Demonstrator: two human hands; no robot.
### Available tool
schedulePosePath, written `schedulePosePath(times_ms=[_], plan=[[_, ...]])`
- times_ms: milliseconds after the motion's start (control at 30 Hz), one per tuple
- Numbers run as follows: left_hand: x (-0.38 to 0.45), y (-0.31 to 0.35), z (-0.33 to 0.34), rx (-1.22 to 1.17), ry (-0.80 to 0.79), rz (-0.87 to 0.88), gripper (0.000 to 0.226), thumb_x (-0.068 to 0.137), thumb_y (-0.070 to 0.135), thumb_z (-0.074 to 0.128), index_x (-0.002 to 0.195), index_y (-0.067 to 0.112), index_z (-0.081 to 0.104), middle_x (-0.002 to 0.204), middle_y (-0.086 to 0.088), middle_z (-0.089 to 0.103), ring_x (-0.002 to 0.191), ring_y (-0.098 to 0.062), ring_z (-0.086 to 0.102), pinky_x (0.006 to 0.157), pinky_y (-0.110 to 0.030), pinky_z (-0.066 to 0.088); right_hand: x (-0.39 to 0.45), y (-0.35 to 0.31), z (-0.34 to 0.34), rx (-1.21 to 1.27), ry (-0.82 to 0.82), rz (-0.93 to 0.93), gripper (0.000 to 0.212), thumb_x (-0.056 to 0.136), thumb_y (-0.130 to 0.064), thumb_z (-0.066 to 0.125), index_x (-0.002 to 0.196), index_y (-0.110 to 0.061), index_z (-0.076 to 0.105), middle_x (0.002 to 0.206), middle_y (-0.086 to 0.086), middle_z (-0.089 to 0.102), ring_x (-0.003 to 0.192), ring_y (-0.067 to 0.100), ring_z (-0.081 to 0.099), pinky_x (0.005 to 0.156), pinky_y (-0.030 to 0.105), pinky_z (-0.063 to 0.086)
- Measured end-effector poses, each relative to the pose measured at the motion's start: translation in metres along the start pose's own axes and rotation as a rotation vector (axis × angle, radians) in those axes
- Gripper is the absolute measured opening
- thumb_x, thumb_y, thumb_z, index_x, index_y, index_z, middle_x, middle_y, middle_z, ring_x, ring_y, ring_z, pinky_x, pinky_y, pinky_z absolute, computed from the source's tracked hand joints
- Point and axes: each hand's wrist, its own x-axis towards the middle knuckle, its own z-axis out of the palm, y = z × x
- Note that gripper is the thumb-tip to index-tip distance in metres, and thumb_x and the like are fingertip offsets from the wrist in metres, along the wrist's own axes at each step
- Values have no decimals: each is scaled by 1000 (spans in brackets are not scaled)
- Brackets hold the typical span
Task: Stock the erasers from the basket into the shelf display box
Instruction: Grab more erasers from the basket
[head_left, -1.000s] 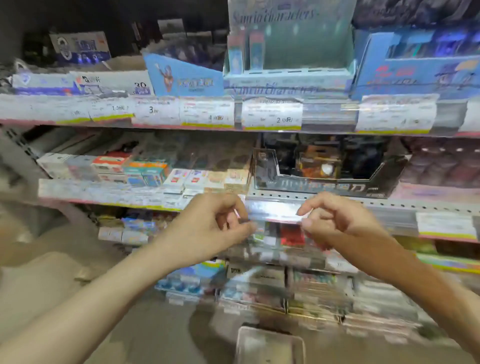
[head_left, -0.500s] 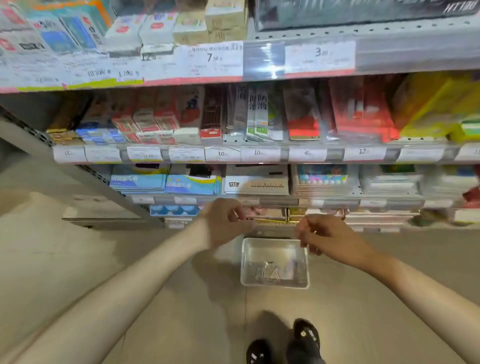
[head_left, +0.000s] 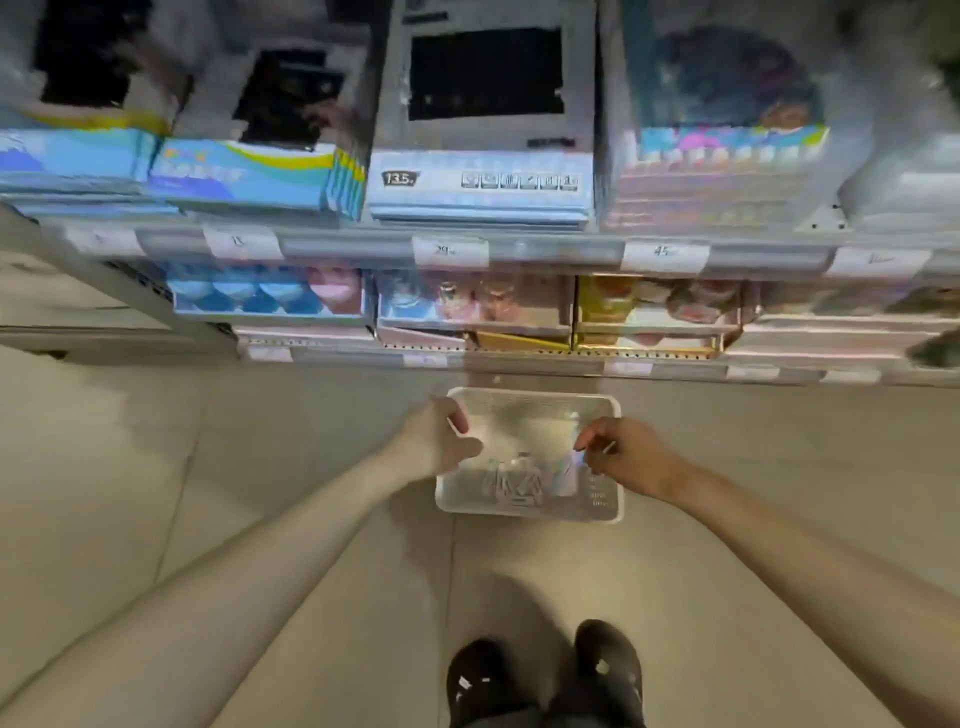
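Erasers (head_left: 514, 486) lie jumbled in floor basket (head_left: 540, 402).

I see a white basket (head_left: 530, 512) with a fine perforated pattern, on a beige tiled floor (head_left: 156, 467). At six o'clock from it are black shoes (head_left: 545, 675). At twelve o'clock, blue and pink boxes (head_left: 270, 293) fill grey shelves (head_left: 519, 249).

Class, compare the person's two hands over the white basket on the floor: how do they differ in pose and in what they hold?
The left hand hangs over the left rim of the white perforated plastic basket, fingers loosely curled, holding nothing visible. The right hand is over the basket's right side, fingertips pinching a small pale packet, too blurred to identify. Both reach down toward the basket.
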Motion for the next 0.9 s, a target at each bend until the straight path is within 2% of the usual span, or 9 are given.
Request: schedulePosePath(times_ms=[67, 133, 200, 300, 500, 567, 700, 800, 900], plan=[[26, -24, 28, -15, 9, -13, 17, 74, 6, 65, 70, 13, 50, 57, -10, 58, 45, -22, 55, 56, -36, 52, 28, 24, 26, -3, -5, 13, 19, 84, -1, 55, 99, -4, 67, 94, 14, 66, 77, 17, 57, 65, 14, 43], [50, -46, 55, 21, 11, -21, 14, 74, 8, 64, 81, 9, 52, 61, -8, 59, 53, -23, 57, 54, -28, 48, 55, 46, 51, 34, -14, 50, 21, 84, 1, 54, 99, -3, 67, 94, 14, 65, 82, 22, 59, 76, 23, 48], [73, -69, 79, 110, 19, -23, 19, 75, 13, 64, 90, 8, 53, 74, -6, 56, 69, -25, 57, 60, -30, 44, 80, 67, 75, 67, -26, 80, 21, 83, 3, 53, 96, -5, 67, 90, 13, 64, 85, 27, 63, 83, 34, 52], [112, -101, 115, 212, 11, -17, 18, 73, 17, 63, 72, 17, 45, 78, -7, 51, 71, -24, 53, 68, -41, 50, 117, 98, 107, 21, -39, 85, 20, 84, 2, 53, 95, -6, 67, 88, 7, 62, 86, 26, 64, 83, 34, 53], [198, -151, 172, 215, -56, -99, 26, 72, 0, 63, 56, 8, 44, 51, -5, 49, 51, -18, 54, 46, -22, 42, 196, 155, 154, -221, -133, 18, 26, 84, 1, 51, 100, -9, 68, 107, 10, 67, 101, 24, 61, 85, 25, 45], [221, -165, 186, 184, -122, -173, 18, 73, 1, 67, 67, 5, 50, 56, -5, 55, 50, -16, 58, 43, -20, 46, 216, 168, 169, -283, -160, 19, 25, 84, 0, 51, 101, -9, 68, 110, 10, 67, 104, 25, 60, 86, 25, 44], [247, -180, 211, 110, -173, -261, 27, 74, 10, 74, 89, 1, 53, 64, -7, 55, 51, -18, 58, 32, -18, 43, 234, 186, 194, -365, -145, 176, 29, 84, -21, 57, 103, -1, 65, 99, 13, 68, 95, 27, 64, 79, 29, 49], [258, -188, 227, 175, -173, -281, 45, 70, 25, 79, 98, -1, 55, 82, -13, 65, 73, -28, 68, 51, -26, 53, 239, 194, 207, -374, -130, 266, 47, 78, -37, 65, 111, -4, 58, 110, 13, 65, 104, 26, 60, 85, 30, 46], [263, -193, 240, 323, -142, -270, 59, 69, 38, 78, 105, -2, 55, 107, -16, 65, 99, -30, 64, 76, -32, 52, 242, 196, 213, -443, -97, 259, 56, 77, -48, 63, 114, -7, 57, 115, 8, 63, 110, 24, 58, 89, 31, 45]])
